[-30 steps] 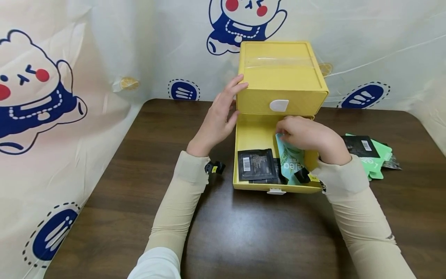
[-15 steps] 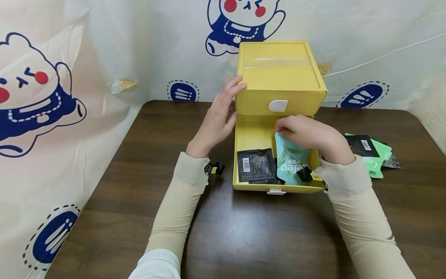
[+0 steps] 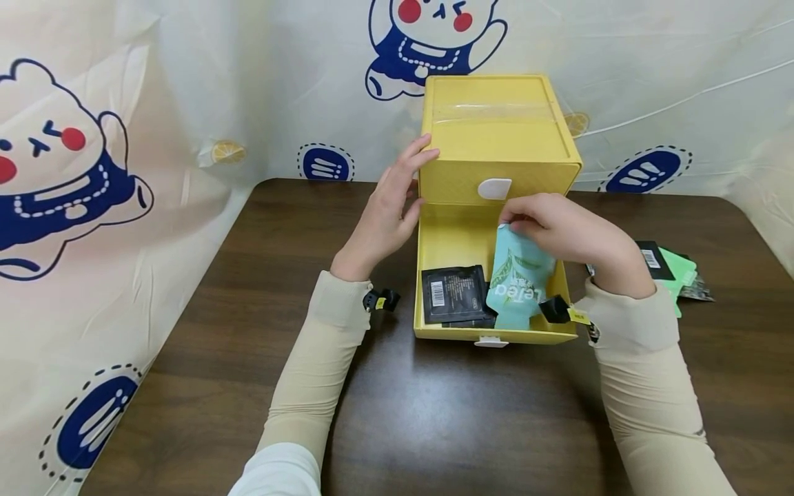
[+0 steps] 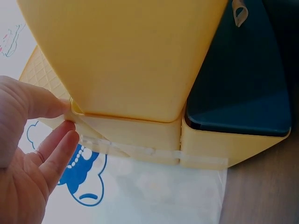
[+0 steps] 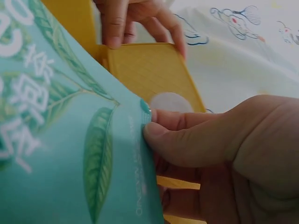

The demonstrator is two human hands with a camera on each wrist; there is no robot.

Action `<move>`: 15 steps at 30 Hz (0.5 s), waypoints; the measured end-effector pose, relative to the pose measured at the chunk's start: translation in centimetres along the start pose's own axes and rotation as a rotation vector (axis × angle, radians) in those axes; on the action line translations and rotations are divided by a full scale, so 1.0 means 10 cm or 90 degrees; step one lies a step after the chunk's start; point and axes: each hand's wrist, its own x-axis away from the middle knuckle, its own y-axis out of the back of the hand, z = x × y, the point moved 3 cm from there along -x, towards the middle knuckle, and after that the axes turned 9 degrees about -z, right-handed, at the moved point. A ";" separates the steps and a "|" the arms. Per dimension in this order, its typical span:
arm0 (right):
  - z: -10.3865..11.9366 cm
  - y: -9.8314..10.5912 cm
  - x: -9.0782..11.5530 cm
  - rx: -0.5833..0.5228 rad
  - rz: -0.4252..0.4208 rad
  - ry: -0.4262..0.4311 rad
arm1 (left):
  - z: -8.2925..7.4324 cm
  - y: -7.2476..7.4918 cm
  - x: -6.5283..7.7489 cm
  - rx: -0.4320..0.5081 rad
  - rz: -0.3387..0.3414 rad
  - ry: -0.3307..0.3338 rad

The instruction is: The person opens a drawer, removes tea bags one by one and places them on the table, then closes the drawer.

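Note:
My right hand (image 3: 567,231) pinches the top edge of a mint-green tea pouch (image 3: 517,275), which stands tilted in the open lower drawer (image 3: 455,238) of a yellow storage box (image 3: 490,124). Up close in the right wrist view, thumb and fingers of that hand (image 5: 201,144) grip the edge of the leaf-printed pouch (image 5: 65,140). At the upper part's left front edge, my left hand (image 3: 387,210) holds the box. Its thumb and fingers lie on either side of the edge in the left wrist view. Black sachets (image 3: 455,295) lie flat in the drawer, left of the pouch.
On the brown table (image 3: 397,413) to the right lies a pile of green and black packets (image 3: 679,269), partly behind my right wrist. A printed white curtain (image 3: 310,83) hangs behind the table. A dark blue panel (image 4: 243,84) shows beside the yellow drawer in the left wrist view.
My right hand has moved up and slightly right, raising the mint-green pouch's top and showing more of its front. The left hand stays at the box edge.

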 end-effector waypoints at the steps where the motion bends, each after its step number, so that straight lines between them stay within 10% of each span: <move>1: 0.00 0.03 0.02 -0.003 -0.013 -0.002 | 0.00 0.00 0.00 0.000 0.000 0.001; 15: -0.18 0.47 0.30 -0.095 -0.297 -0.150 | -0.01 -0.01 -0.01 0.013 -0.004 -0.004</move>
